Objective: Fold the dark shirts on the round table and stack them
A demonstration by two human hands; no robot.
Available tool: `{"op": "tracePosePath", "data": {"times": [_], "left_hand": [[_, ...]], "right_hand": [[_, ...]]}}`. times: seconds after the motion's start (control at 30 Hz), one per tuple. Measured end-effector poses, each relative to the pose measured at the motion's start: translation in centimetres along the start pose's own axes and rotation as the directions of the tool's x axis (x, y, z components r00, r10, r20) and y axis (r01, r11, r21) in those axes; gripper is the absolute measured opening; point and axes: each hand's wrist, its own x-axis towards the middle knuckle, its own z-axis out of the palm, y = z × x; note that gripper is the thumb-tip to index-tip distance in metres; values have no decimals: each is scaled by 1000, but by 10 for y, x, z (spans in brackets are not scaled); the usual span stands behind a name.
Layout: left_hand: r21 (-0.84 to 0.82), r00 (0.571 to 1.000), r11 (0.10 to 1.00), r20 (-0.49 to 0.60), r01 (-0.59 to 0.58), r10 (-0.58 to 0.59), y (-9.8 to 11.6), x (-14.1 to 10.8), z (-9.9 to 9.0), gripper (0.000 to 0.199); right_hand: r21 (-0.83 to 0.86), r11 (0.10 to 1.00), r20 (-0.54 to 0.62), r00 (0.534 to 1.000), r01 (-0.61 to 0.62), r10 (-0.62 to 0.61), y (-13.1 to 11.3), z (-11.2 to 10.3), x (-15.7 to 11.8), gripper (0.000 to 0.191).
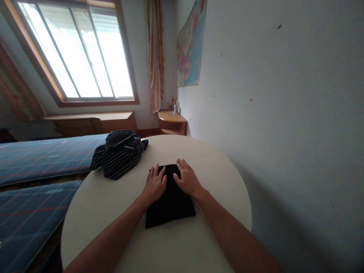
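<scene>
**Both hands (172, 183) lie open on a folded black cloth (170, 206)**

The folded black cloth lies flat beneath the hands, its near part reaching out from them towards the wearer. The left hand (156, 185) rests palm down on its left side, fingers slightly spread and pointing forward, thumb angled inward. The right hand (188, 182) rests palm down on the upper right part, its fingers leaning forward and to the left, some past the cloth's edge. The hands are apart, a strip of cloth between them, and neither is clamped on anything. Both forearms come in from the near side and converge towards the cloth.

Around and under all this is a round, pale table (224, 197). Forward and left of the left hand sits a crumpled dark striped garment (121, 153). Further left are blue plaid mattresses (51, 157). Well beyond the hands stands a corner shelf (172, 117); a wall (284, 125) rises to the right.
</scene>
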Motion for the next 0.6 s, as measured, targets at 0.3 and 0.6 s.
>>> {"op": "tracePosePath", "data": {"times": [0.3, 0.6], "left_hand": [[-176, 997, 982, -28, 67, -73, -25, 9, -1, 50], [-358, 988, 921, 65, 155, -141, -39, 16, -31, 53]], "right_hand": [[-36, 999, 128, 992, 6, -2, -20, 11, -11, 86], [85, 961, 68, 960, 265, -271, -61, -8, -48, 72]]}}
